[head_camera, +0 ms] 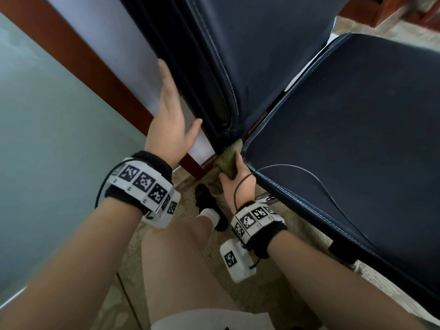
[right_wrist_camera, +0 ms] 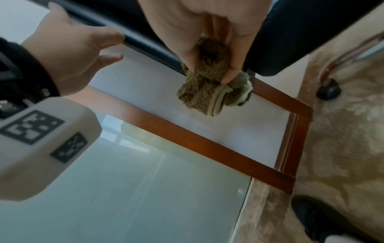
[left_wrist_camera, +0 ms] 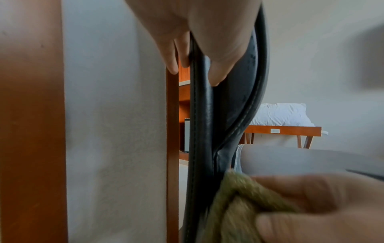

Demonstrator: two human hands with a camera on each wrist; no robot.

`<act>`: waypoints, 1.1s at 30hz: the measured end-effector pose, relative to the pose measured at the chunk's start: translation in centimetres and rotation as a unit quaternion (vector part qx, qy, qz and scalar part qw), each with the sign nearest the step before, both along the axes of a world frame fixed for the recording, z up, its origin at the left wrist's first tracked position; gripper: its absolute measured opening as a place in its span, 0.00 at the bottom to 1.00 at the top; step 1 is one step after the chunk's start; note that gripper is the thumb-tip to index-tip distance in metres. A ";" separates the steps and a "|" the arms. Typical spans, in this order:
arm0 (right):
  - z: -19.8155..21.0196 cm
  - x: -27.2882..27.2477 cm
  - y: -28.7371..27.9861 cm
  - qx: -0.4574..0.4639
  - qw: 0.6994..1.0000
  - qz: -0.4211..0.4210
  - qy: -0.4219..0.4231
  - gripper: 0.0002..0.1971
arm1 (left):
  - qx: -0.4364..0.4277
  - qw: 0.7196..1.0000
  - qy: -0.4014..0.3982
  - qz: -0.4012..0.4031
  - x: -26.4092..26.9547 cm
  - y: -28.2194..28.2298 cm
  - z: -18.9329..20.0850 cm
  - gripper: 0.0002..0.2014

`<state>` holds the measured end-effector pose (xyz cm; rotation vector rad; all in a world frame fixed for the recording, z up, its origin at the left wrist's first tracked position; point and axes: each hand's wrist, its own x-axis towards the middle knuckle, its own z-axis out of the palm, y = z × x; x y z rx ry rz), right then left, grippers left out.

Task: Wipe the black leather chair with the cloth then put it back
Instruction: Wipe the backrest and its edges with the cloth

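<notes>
wrists: black bands (head_camera: 140, 184), white tag-printed boxes (head_camera: 238, 260) | black shoe (head_camera: 207, 201), white sock (head_camera: 210, 215)

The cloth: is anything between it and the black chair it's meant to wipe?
Nothing visible. The right hand grips the olive-green fuzzy cloth and holds it right at the black leather chair, at the corner where backrest meets seat.

Chair backrest (head_camera: 250, 55) stands upright just right of the wall panel (head_camera: 123, 51), seat (head_camera: 357, 144) extending right from its base. Left hand (head_camera: 170, 120) sits at the backrest's left edge, between backrest and panel, thumb against the edge. Right hand (head_camera: 238, 184) below it at the seat's near-left corner, cloth (head_camera: 228, 160) in the gap where seat meets backrest. Person's shoe (head_camera: 207, 201) on the floor (head_camera: 262, 294) under both hands.
</notes>
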<state>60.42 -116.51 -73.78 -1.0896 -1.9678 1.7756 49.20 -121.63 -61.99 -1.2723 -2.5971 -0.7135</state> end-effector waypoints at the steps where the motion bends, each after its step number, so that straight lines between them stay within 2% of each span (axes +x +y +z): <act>1: 0.3 -0.4 0.3 0.016 1.000 -0.003 0.020 0.34 | 0.005 1.000 -0.003 -0.004 0.0 0.0 -0.1 0.49; 3: 0.9 -1.5 0.8 0.063 0.997 0.029 0.029 0.35 | 0.023 1.000 -0.009 -0.005 -0.1 0.2 -0.3 0.48; 6: 1.2 -3.1 1.2 0.119 0.986 0.107 -0.053 0.35 | 0.053 0.999 -0.010 0.001 0.2 0.6 -0.5 0.47; 9: 0.8 -3.6 1.0 0.118 0.981 0.119 -0.098 0.34 | 0.067 0.998 -0.006 0.003 0.7 1.1 -0.6 0.47; 17: 0.3 -3.7 1.6 0.104 0.972 0.159 -0.138 0.33 | 0.062 0.998 -0.012 -0.004 0.8 1.3 -0.3 0.47; 20: 0.1 -3.2 1.5 0.017 0.987 0.110 -0.114 0.30 | 0.052 0.998 -0.020 -0.005 0.6 1.1 -0.1 0.49; 22: 0.2 -2.3 1.0 -0.009 0.996 0.055 -0.077 0.33 | 0.040 0.999 -0.016 -0.008 0.4 0.8 -0.1 0.49; 25: 0.6 -1.3 0.4 0.015 0.999 0.027 -0.029 0.38 | 0.032 0.999 -0.011 -0.009 0.3 0.7 0.0 0.49; 29: 1.3 -2.4 0.5 0.062 0.997 0.037 0.006 0.39 | 0.041 0.999 -0.010 -0.012 0.3 0.6 0.0 0.49; 31: 1.2 -3.3 0.3 0.066 0.997 0.043 0.021 0.41 | 0.055 0.998 -0.019 -0.012 0.4 0.7 -0.1 0.49; 33: 0.9 -4.1 -0.2 0.054 0.998 0.007 0.036 0.43 | 0.071 0.997 -0.024 -0.004 0.6 0.9 -0.2 0.48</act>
